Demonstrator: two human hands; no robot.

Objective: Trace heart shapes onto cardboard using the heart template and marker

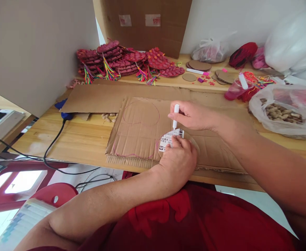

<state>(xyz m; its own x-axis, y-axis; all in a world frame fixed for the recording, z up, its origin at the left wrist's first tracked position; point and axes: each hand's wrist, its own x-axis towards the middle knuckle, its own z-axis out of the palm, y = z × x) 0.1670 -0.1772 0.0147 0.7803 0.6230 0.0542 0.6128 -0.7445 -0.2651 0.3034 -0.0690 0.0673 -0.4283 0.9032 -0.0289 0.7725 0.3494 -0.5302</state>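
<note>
My right hand is closed around a white marker, held almost upright. Its tip is at the upper edge of a round cardboard disc with a printed white label. My left hand presses that disc down with bunched fingers, covering much of it. Beneath lies a brown cardboard sheet marked with pink curved outlines, one a near-complete circle at the upper left. A short pink line shows beside the disc's left edge.
Red tasselled discs are piled at the back left. Cut cardboard rounds, a pink-and-white marker and a pink cup stand behind. At right sits a bag of peanuts; a black cable hangs over the left edge.
</note>
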